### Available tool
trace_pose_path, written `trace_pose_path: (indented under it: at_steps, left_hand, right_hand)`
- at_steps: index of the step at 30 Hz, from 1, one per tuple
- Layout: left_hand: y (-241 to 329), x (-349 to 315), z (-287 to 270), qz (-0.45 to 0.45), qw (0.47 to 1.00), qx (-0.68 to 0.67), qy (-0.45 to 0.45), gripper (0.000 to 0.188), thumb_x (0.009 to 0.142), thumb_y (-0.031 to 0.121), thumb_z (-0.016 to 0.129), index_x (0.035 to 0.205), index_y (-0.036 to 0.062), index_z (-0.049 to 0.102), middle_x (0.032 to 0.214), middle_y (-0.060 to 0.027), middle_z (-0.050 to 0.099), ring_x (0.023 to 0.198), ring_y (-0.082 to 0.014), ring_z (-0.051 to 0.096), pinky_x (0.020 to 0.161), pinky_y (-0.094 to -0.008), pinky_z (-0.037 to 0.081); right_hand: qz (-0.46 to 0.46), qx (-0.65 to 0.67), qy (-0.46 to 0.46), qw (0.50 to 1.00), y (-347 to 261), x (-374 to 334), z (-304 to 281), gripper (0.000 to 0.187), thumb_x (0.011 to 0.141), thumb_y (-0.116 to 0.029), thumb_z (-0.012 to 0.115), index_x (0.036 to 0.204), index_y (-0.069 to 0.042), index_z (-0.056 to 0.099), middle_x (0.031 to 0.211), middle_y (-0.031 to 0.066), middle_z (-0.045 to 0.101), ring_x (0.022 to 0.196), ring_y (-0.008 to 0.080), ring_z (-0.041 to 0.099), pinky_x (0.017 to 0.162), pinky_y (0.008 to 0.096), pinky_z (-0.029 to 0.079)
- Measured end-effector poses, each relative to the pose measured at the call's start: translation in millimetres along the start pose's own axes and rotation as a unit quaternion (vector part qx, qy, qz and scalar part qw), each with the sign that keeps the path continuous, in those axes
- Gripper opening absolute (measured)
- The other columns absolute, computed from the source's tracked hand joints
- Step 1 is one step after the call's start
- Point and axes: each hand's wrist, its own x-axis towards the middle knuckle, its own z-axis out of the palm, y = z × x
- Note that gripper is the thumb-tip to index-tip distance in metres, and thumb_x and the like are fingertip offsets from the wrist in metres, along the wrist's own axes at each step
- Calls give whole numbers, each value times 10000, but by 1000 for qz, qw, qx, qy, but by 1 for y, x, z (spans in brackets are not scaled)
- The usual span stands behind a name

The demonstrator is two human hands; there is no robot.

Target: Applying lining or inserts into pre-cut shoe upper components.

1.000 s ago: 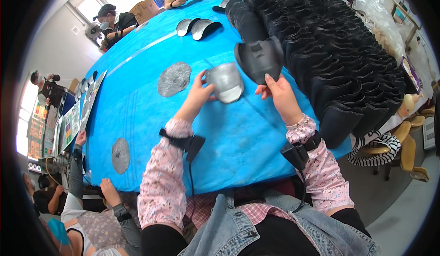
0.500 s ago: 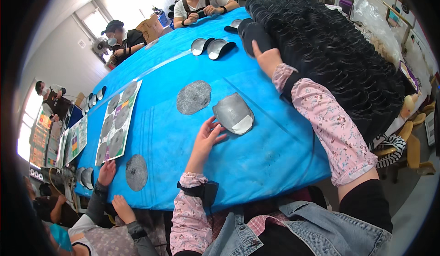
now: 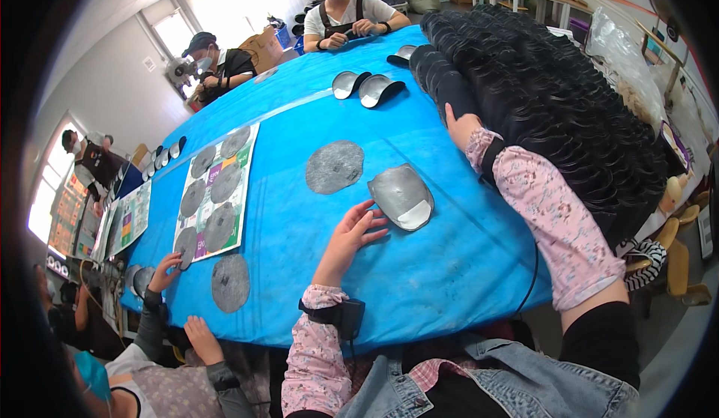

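Observation:
Beside a grey curved piece with a white patch at its lower edge, my left hand hovers, fingers spread and holding nothing. Just beyond that piece a flat grey rounded disc lies on the blue table cover. My right hand is at the near end of a smooth curved black piece, at the left edge of a big pile of similar black pieces. One finger lies along that piece; the other fingers are partly hidden, and the hand appears closed on it.
Two silver-lined curved pieces lie farther back. At left, a printed sheet bears several grey discs, and another disc lies nearer. A neighbour's hand touches the sheet's near corner. Another person works at the far edge.
The view has shifted slightly. My right hand has drawn back a little toward me along the black piece, which now lies closer against the pile. My left hand stays beside the grey piece.

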Motion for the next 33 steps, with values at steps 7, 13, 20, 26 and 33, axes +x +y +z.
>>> trace_pose_path:
  at_steps: [7,13,20,26,33]
  left_hand:
    - [9,22,35,31,986,-84,-137,451,919,226,465,1286,-4,339,1166,-145,499,1038,-223,535,859,-364,483]
    - [0,19,35,16,981,-102,-162,460,913,236,482,1288,7,345,1192,-131,480,1026,-214,533,875,-383,475]
    - [1,20,36,17,981,-126,-147,440,914,224,481,1282,21,353,1172,-118,479,1005,-199,537,868,-380,488]
    - [7,24,37,22,976,-124,-176,473,924,234,455,1325,32,308,1280,-137,416,1111,-216,495,905,-377,463]
    - [8,21,36,12,978,-120,-168,449,931,229,436,1323,41,322,1250,-121,440,1071,-193,516,900,-368,468]
  right_hand:
    - [93,73,55,991,97,-62,-37,551,809,-274,515,1253,-7,328,770,186,628,684,305,627,627,410,493]
    - [-44,632,-45,772,38,-126,-53,364,903,-334,454,1060,-18,540,817,124,620,683,209,601,567,331,468]
    - [-79,727,62,679,-10,-180,-47,405,934,-295,429,1234,-23,437,991,42,565,782,68,504,584,200,414]
    - [-42,739,80,667,-7,-179,-42,361,933,-246,425,1198,-6,472,954,44,578,746,64,505,597,191,416]
    - [-45,672,215,707,-9,-177,-45,314,937,-212,405,1117,21,515,905,89,598,737,129,545,612,274,445]
